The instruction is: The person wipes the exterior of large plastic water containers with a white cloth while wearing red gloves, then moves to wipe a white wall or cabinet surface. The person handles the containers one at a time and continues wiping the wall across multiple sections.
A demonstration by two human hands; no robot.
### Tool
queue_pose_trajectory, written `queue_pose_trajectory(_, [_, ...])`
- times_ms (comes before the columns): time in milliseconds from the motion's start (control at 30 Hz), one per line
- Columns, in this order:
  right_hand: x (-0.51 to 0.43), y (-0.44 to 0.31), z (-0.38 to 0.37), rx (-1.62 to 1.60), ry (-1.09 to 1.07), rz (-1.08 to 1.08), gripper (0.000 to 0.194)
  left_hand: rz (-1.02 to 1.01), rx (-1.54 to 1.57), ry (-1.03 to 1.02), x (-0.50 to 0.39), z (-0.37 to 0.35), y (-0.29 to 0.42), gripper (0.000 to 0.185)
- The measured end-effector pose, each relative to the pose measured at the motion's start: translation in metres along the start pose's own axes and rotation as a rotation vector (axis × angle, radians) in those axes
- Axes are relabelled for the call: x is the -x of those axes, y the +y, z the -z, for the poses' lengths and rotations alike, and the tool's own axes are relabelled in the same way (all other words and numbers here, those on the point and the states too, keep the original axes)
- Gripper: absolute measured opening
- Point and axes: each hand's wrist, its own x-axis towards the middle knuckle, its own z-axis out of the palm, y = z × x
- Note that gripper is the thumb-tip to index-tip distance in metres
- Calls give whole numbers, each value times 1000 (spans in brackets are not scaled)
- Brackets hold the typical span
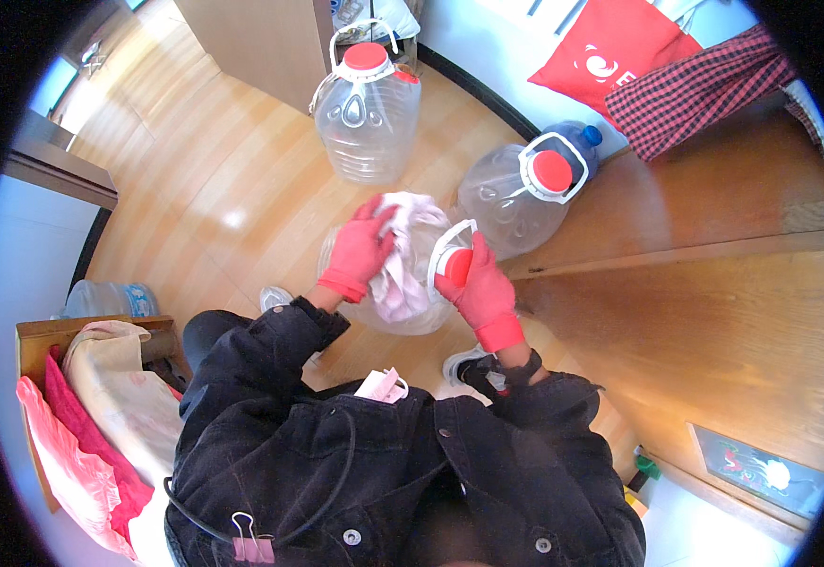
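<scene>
A large clear plastic jug with a red cap (459,267) and a white handle lies tilted before me, its cap end towards the right. My left hand (362,248), in a red glove, presses a pale pink-white cloth (401,273) onto the jug's side. Around the cap and handle my right hand (483,294), gloved in red too, has its grip. Just beyond on the right, a second clear jug (511,205) touches or nearly touches the first; a third clear jug (369,127) stands upright farther off. The fingertips of my left hand are partly hidden by cloth.
A blue bottle (571,145) stands behind the second jug. Wooden furniture (681,319) borders the right side, with a checked cloth (695,92) and red cushion (610,60) near it. At left are a water bottle (111,299) and a wooden box (93,326) holding fabrics.
</scene>
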Motion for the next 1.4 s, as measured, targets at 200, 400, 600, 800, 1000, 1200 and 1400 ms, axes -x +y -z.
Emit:
queue_pose_trajectory(200, [0,10,10,-42,-146,-40,98,174,-77,63,9,-5,-42,43])
queue_pose_trajectory(400, [-7,34,29,-353,-244,106,103,185,-92,62,11,-12,-36,43])
queue_pose_trajectory(600, [-8,35,33,-299,-269,176,109,55,-61,58,10,-7,-8,48])
queue_pose_trajectory(800, [-7,32,29,-244,-225,180,107,-259,-85,-97,42,-12,52,63])
queue_pose_trajectory(1000, [-8,36,25,-240,-191,192,101,-23,-156,-4,19,-6,20,58])
queue_pose_trajectory(1200, [-7,28,27,-234,-183,184,104,-114,-158,-30,31,-6,33,59])
queue_pose_trajectory(1400, [-5,24,30,-221,-208,123,100,-104,-173,-82,53,-6,34,60])
